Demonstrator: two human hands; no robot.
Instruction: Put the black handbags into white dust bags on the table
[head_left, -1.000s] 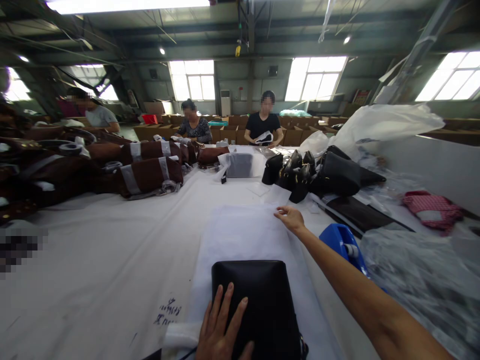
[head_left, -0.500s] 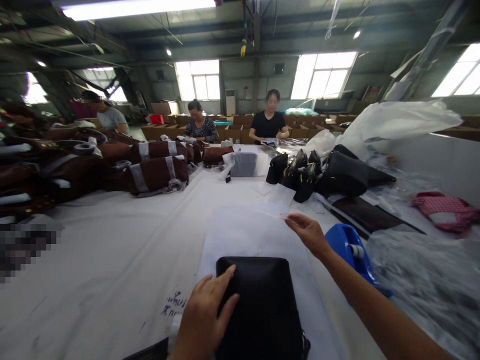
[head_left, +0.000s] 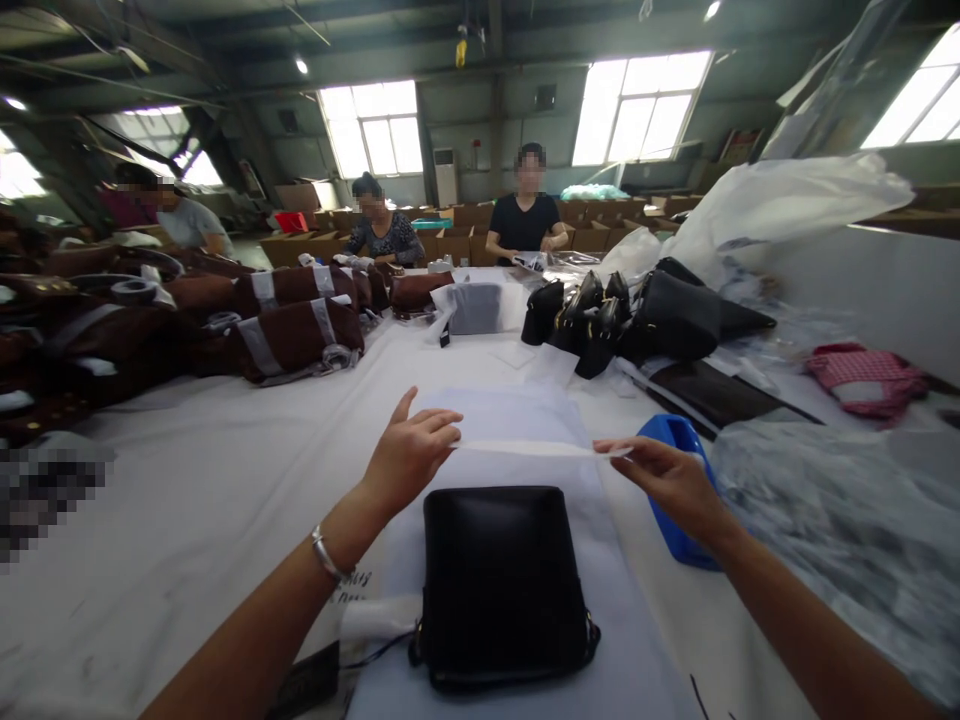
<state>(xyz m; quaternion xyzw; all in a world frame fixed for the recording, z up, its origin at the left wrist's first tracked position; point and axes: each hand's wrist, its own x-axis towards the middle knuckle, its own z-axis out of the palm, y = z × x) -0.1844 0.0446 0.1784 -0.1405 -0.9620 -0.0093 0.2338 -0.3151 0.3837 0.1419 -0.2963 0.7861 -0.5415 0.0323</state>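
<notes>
A black leather bag (head_left: pixel 501 585) lies flat in front of me on thin white wrapping paper (head_left: pixel 637 640). Just beyond its far side, my left hand (head_left: pixel 411 452) and my right hand (head_left: pixel 669 482) pinch a lifted edge of the paper from either end. This edge is folded into a narrow strip between the two hands. Beside the bag's lower left, a white wrapped piece (head_left: pixel 382 617) and a dark tag (head_left: pixel 307 680) with a cord rest on the table. Behind my right hand stands a blue tape dispenser (head_left: pixel 679 520), partly covered by the fingers.
Brown bags (head_left: pixel 296 338) with wrapped handles are piled at left. Several small black bags (head_left: pixel 600 325) stand at the back right, near crumpled clear plastic (head_left: pixel 817 540) and a red checked cloth (head_left: pixel 866 380). Co-workers (head_left: pixel 525 215) work across the white table (head_left: pixel 225 480).
My left hand has left the bag and moved forward to the paper's edge. My right hand has shifted right and slightly nearer, and the paper's far edge is now folded over towards me.
</notes>
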